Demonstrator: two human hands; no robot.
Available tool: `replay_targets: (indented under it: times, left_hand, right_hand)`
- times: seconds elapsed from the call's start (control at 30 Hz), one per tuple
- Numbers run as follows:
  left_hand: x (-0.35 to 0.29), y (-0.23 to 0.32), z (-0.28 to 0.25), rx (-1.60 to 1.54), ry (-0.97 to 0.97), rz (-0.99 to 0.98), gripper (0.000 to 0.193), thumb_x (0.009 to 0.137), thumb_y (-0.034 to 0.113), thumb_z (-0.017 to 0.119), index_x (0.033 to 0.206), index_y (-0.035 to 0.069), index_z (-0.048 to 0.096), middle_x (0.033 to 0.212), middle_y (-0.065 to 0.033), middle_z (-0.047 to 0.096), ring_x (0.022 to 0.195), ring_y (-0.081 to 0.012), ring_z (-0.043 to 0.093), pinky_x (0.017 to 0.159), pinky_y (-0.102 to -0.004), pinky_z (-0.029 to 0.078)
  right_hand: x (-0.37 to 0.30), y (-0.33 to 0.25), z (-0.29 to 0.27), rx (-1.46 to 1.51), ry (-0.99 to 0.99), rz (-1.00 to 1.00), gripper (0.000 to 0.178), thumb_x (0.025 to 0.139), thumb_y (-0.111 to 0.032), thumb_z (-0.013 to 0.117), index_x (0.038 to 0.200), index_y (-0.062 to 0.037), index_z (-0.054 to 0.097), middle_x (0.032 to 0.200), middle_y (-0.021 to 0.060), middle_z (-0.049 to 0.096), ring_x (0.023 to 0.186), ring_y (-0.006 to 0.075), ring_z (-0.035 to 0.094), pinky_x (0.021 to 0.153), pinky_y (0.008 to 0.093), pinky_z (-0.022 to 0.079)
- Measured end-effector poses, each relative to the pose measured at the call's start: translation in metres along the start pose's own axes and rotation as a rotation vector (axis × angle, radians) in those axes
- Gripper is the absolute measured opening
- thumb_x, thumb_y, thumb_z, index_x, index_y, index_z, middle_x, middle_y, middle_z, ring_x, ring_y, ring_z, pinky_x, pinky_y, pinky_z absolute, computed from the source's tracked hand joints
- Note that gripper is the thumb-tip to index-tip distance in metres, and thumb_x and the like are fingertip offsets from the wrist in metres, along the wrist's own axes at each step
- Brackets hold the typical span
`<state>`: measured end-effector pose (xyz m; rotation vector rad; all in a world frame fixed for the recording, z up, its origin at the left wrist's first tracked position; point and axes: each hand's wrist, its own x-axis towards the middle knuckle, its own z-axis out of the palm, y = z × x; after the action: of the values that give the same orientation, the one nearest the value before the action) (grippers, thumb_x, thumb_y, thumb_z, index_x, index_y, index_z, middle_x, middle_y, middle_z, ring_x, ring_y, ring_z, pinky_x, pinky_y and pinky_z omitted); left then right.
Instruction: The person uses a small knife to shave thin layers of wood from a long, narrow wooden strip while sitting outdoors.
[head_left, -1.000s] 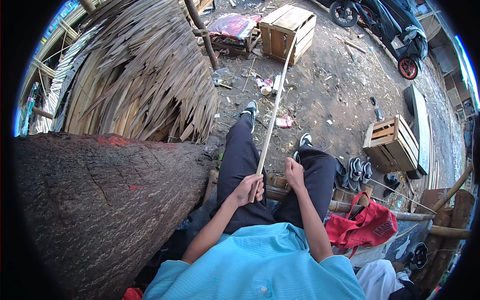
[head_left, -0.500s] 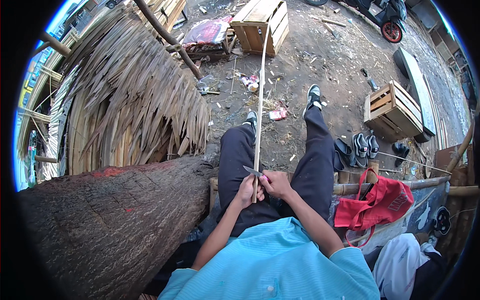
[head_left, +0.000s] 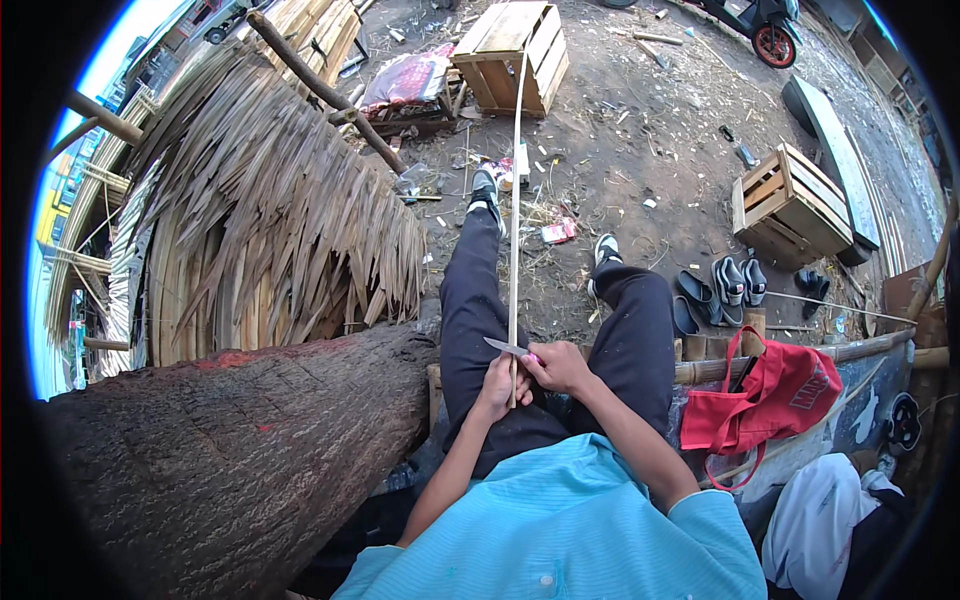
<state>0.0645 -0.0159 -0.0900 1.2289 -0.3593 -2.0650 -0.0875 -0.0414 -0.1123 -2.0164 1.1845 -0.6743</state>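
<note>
A long, thin bamboo strip (head_left: 516, 250) runs from my lap away between my legs, its far part overlapping a wooden crate (head_left: 497, 30) in the picture. My left hand (head_left: 496, 387) is closed round the strip close to its near end, which pokes out below the fingers. In my right hand (head_left: 561, 368) is a small knife (head_left: 507, 347), its handle mostly covered by the fingers. The blade points left and lies across the strip just above my left hand. Both hands are close together over my dark trousers.
A thick dark log (head_left: 240, 420) lies at my left, with thatched dry leaves (head_left: 290, 190) beyond it. On the right are a red bag (head_left: 765, 395), sandals and shoes (head_left: 728, 285), and a slatted crate (head_left: 795, 205). Litter (head_left: 558, 231) dots the dirt ground.
My left leg has stretched farther forward and my right foot has drawn back nearer. The hands, knife and strip keep nearly the same arrangement; the view has shifted slightly.
</note>
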Motion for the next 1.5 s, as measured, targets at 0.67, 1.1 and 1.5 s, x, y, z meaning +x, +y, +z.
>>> replay_targets:
  times: [0.67, 1.1, 1.5]
  left_hand:
    - [0.002, 0.001, 0.001, 0.009, -0.011, -0.007, 0.043, 0.096, 0.048, 0.029, 0.086, 0.011, 0.05, 0.05, 0.0014, 0.034, 0.036, -0.0103, 0.037, 0.035, -0.0277, 0.038]
    - [0.001, 0.005, -0.002, -0.047, 0.013, -0.05, 0.041, 0.095, 0.05, 0.029, 0.082, 0.013, 0.04, 0.049, 0.0018, 0.029, 0.034, -0.0106, 0.032, 0.033, -0.0274, 0.034]
    - [0.001, 0.002, 0.002, 0.01, 0.013, -0.029, 0.043, 0.095, 0.05, 0.028, 0.081, 0.012, 0.044, 0.048, 0.0014, 0.031, 0.034, -0.0105, 0.035, 0.033, -0.0273, 0.036]
  right_hand:
    - [0.009, 0.006, 0.007, -0.035, 0.012, 0.135, 0.037, 0.088, -0.038, 0.045, 0.07, -0.0063, 0.055, 0.059, 0.019, 0.056, 0.058, 0.0391, 0.057, 0.053, 0.0481, 0.045]
    - [0.056, -0.005, -0.028, -0.286, 0.025, 0.375, 0.054, 0.087, -0.054, 0.041, 0.07, -0.008, 0.065, 0.064, 0.0193, 0.061, 0.064, 0.037, 0.062, 0.058, 0.0459, 0.05]
    - [0.016, -0.011, -0.009, 0.065, -0.102, 0.325, 0.045, 0.089, -0.043, 0.042, 0.071, -0.008, 0.064, 0.063, 0.0205, 0.059, 0.066, 0.0406, 0.059, 0.062, 0.0478, 0.047]
